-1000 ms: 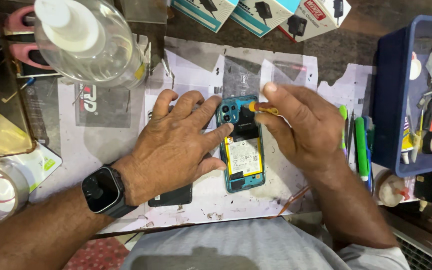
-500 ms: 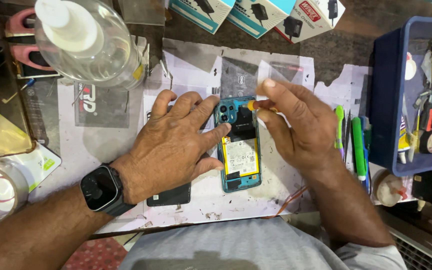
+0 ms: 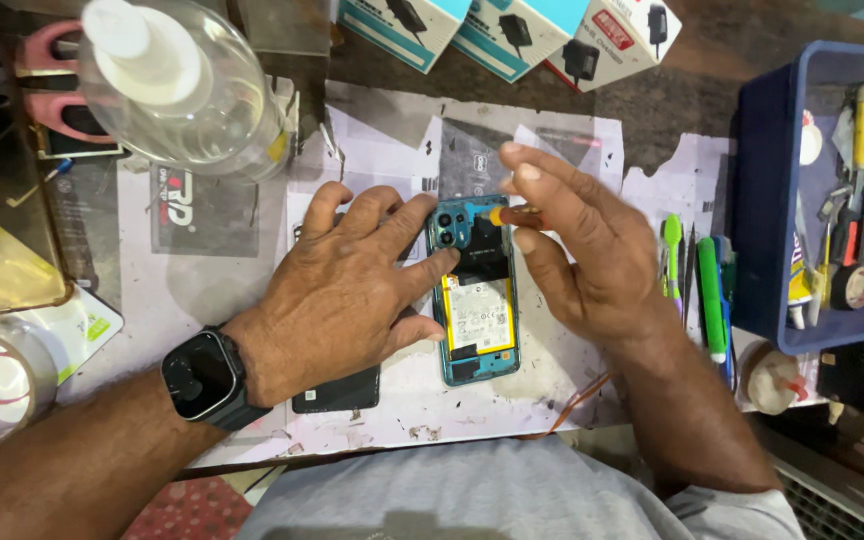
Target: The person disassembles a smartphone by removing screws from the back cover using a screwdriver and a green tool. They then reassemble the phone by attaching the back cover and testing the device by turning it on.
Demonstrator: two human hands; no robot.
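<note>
A teal phone [image 3: 474, 330] with its back cover off lies face down on white paper, showing a yellow-edged battery and black boards. My left hand [image 3: 337, 290], with a black smartwatch on the wrist, rests flat beside the phone, its fingers pressing the phone's upper left edge. My right hand [image 3: 582, 250] holds a small screwdriver with an orange tip [image 3: 508, 213], pointed at the phone's top near the camera area.
A clear plastic bottle [image 3: 177, 95] stands at the back left. Boxes [image 3: 512, 30] lie along the far edge. A blue tray [image 3: 752, 200] of tools sits at the right, with green tools [image 3: 707, 290] beside it. A dark flat part [image 3: 337, 392] lies under my left palm.
My right hand has shifted slightly left and down with the screwdriver, staying at the phone's top. My left hand keeps pressing the phone.
</note>
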